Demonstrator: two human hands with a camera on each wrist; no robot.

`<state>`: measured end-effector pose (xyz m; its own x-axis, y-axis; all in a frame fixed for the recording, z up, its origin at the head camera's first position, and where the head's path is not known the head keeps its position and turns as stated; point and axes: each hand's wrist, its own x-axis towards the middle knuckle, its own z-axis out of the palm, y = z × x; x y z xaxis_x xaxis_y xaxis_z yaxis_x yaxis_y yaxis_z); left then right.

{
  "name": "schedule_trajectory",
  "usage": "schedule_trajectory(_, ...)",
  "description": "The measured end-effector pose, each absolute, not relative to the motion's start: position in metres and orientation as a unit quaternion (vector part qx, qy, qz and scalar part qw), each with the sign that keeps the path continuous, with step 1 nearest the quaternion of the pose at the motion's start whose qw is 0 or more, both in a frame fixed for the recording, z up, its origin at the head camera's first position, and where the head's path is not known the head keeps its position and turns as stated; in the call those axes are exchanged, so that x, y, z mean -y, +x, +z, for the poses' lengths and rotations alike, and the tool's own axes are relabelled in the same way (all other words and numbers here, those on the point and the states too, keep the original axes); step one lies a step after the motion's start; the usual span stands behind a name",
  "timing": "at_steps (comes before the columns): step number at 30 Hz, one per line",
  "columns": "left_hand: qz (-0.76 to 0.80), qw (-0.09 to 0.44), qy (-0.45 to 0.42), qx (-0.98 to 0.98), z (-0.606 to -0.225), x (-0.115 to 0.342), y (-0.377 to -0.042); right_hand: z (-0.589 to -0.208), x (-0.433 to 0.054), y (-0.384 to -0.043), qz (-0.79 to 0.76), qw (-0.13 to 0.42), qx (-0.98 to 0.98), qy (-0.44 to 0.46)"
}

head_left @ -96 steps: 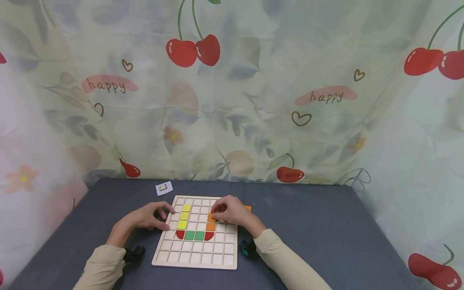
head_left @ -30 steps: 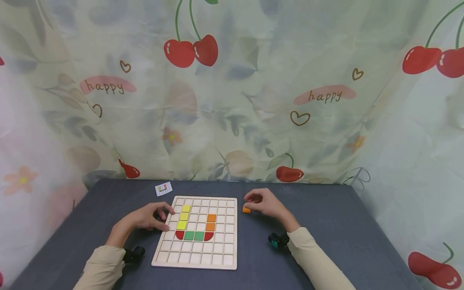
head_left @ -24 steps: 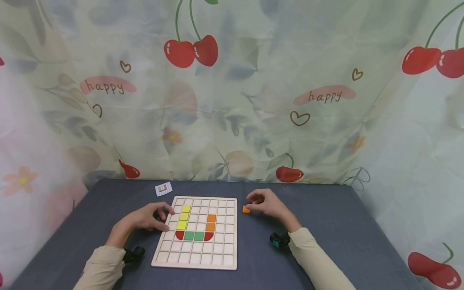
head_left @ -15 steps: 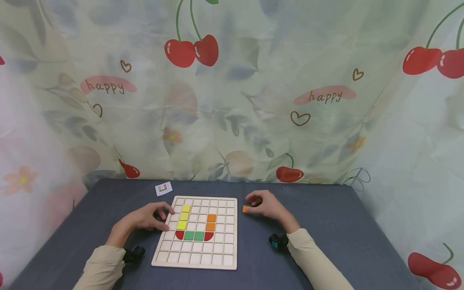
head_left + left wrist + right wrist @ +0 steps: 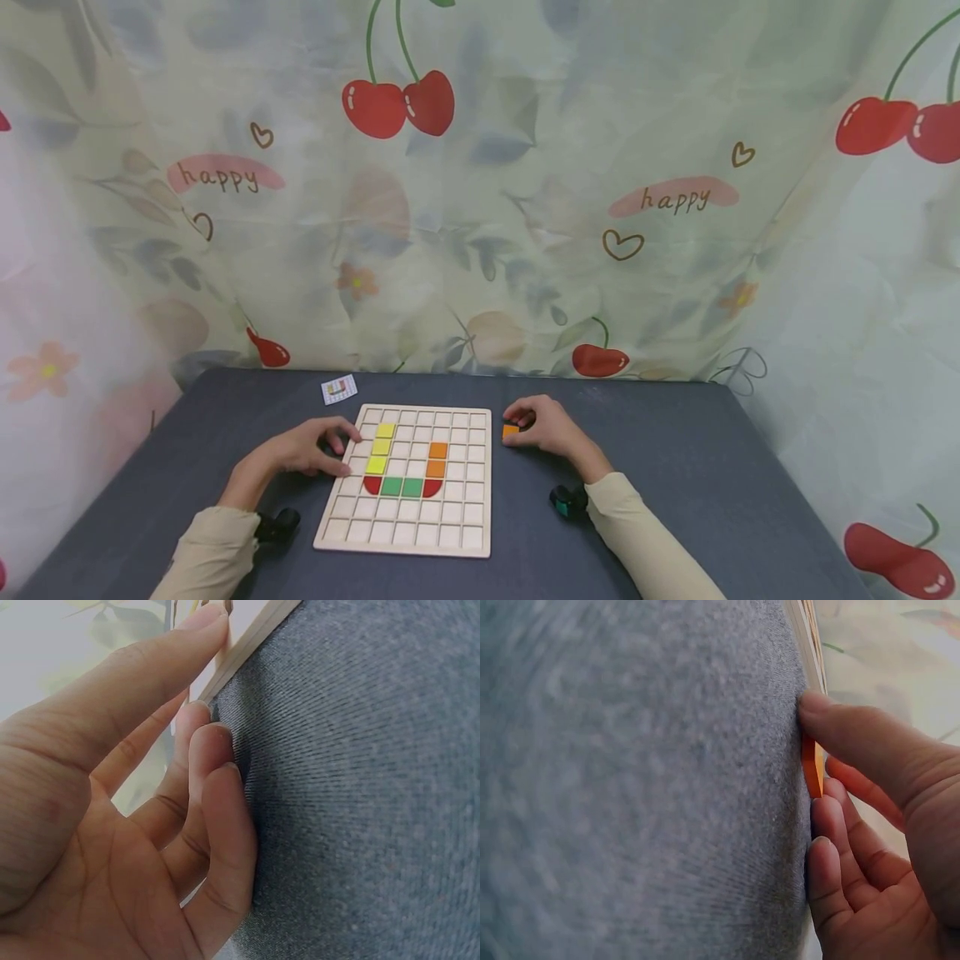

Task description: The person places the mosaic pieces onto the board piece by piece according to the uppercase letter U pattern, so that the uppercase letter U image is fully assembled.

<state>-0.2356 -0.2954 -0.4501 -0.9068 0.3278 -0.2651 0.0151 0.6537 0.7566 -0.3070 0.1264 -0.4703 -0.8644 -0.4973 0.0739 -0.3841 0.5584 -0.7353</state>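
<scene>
A pale wooden grid board (image 5: 405,537) lies on the dark table. In its cells sit a column of yellow squares (image 5: 380,447), two green squares (image 5: 391,486), two rounded red pieces (image 5: 432,488) and two orange squares (image 5: 437,468). My left hand (image 5: 307,446) touches the board's left edge with thumb and forefinger tips, the other fingers loosely bent beside it in the left wrist view. Right of the board, my right hand (image 5: 551,427) pinches a loose orange square tile (image 5: 511,432) at table level. Its orange side (image 5: 812,769) shows between thumb and fingers in the right wrist view.
A small pattern card (image 5: 339,389) lies behind the board's left corner. Dark grey cloth (image 5: 660,467) covers the table. A printed curtain (image 5: 487,250) hangs along the back and sides. Black wrist cameras (image 5: 570,502) sit on both wrists.
My right hand has left the orange squares on the board and moved right to the loose orange tile. Its thumb and fingers have come round that tile. The left hand stays put.
</scene>
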Motion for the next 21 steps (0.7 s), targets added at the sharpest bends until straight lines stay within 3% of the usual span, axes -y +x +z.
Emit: schedule_trajectory(21, 0.4, 0.195, 0.094, -0.891, -0.4512, 0.2961, -0.2364, -0.4696, -0.1274, -0.3101, -0.393, 0.078, -0.865, -0.301)
